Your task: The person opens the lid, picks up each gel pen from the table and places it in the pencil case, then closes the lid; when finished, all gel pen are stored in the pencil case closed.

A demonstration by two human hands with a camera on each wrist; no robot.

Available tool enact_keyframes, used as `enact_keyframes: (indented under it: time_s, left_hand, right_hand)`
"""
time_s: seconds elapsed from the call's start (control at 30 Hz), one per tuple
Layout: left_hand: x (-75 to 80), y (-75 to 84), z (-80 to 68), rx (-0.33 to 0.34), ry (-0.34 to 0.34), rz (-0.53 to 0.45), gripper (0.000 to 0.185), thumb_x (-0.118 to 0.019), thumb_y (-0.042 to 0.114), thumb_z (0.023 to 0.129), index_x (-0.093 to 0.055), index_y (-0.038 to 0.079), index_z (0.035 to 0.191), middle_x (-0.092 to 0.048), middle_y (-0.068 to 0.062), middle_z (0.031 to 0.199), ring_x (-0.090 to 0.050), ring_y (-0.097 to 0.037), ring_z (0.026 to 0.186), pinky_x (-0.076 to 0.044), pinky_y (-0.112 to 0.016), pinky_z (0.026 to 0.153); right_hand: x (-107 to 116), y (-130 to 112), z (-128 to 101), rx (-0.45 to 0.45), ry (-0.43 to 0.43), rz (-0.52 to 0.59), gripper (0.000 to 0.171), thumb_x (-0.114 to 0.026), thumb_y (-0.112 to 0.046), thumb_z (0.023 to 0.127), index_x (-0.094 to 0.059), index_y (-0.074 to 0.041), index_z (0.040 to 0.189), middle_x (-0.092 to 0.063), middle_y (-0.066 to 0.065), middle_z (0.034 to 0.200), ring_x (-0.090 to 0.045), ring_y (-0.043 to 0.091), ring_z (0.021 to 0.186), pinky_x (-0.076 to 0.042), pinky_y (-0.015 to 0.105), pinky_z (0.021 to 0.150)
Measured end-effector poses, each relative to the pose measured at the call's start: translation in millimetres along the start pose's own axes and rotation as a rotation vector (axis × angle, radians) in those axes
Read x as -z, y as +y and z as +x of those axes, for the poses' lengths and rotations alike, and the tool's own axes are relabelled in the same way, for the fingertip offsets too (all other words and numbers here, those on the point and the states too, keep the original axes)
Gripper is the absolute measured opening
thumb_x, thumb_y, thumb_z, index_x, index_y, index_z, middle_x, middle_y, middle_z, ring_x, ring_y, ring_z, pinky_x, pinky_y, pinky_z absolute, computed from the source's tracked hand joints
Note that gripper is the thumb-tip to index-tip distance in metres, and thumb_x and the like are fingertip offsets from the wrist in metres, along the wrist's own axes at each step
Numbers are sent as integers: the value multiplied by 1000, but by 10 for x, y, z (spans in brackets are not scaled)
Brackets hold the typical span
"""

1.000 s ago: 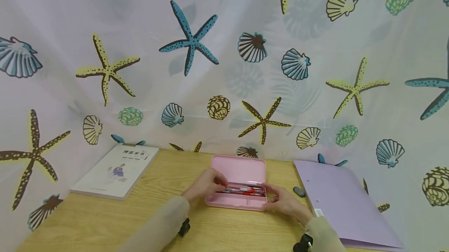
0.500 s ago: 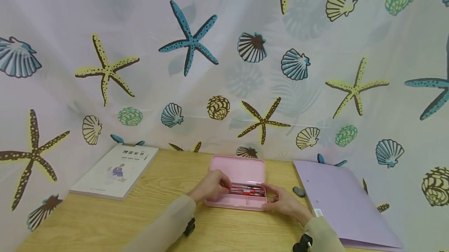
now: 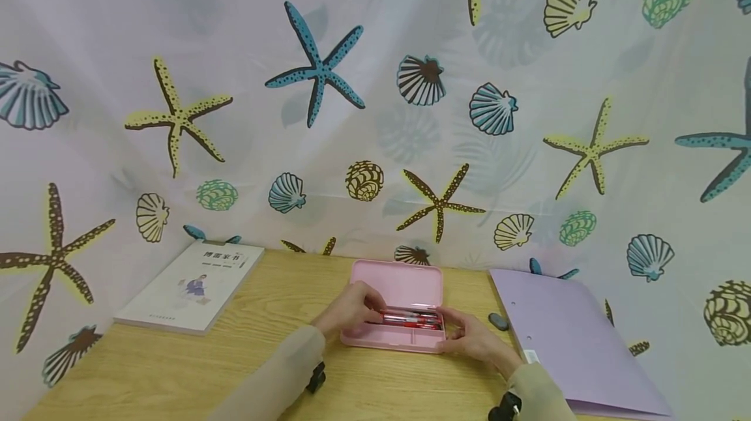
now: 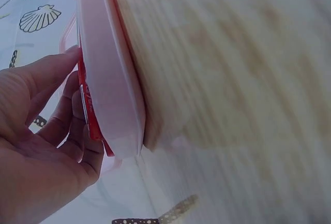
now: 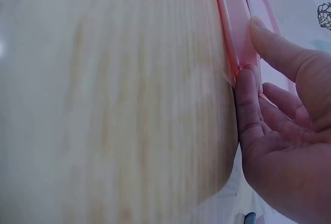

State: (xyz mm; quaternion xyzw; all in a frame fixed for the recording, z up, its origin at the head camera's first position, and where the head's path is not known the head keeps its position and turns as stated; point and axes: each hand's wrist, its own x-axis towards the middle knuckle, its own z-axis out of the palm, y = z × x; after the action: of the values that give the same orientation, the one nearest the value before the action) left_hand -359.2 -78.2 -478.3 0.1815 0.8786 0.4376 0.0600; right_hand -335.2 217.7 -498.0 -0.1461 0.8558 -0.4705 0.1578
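Observation:
A pink pencil case (image 3: 397, 284) lies open on the table, lid tipped back, with several pens (image 3: 411, 321) along its long compartment. My left hand (image 3: 352, 309) reaches over the left end of the case. In the left wrist view, its thumb and fingers pinch a red pen (image 4: 88, 100) at the rim; part of the pen is hidden behind the case wall. My right hand (image 3: 474, 337) holds the right end of the case. In the right wrist view, the thumb (image 5: 279, 45) lies on the rim and a finger presses the end wall near the table.
A white book (image 3: 193, 287) lies at the left back. On the right are a purple folder (image 3: 575, 336) and a small dark grey stone (image 3: 498, 322) beside its edge. A cloth printed with shells and starfish (image 3: 323, 72) hangs behind the wooden table (image 3: 375, 382).
My left hand has shifted slightly right along the pens, then a touch back left. My right hand stays at the right end of the case, which has not visibly moved.

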Motion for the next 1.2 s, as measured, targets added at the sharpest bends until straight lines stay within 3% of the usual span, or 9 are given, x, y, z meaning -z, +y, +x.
enact_keyframes:
  time_s: [0.37,0.67,0.9,1.2]
  left_hand:
    - [162,-123,1,-34,73,-35,14,-74,7,85,-75,6,99,-69,-1,91,-59,-15,81,-53,-29,73]
    - [265,-270,-1,75,198,-215,11,-71,8,87,-74,9,99,-69,-2,97,-59,-17,90,-51,-30,82]
    - [298,-336,44,133,336,-382,20,-69,0,86,-71,3,106,-67,-11,101,-62,-19,90,-53,-39,85]
    - [312,-384,145,193,460,-467,31,-70,1,85,-68,4,117,-64,-14,114,-58,-23,100,-50,-32,82]
  right_hand:
    - [-6,-15,-1,4,11,-27,81,-81,-24,80,-40,-14,150,-43,19,150,-56,16,84,-45,27,75]
    - [-13,-8,-6,14,10,0,82,-81,-23,80,-40,-13,150,-44,20,149,-56,15,82,-45,28,73]
    - [-16,9,13,4,12,7,83,-83,-23,79,-41,-13,149,-42,20,151,-55,16,81,-44,28,70]
    - [-15,-28,-2,8,8,-3,84,-82,-23,79,-39,-12,150,-41,21,151,-55,16,83,-44,28,72]
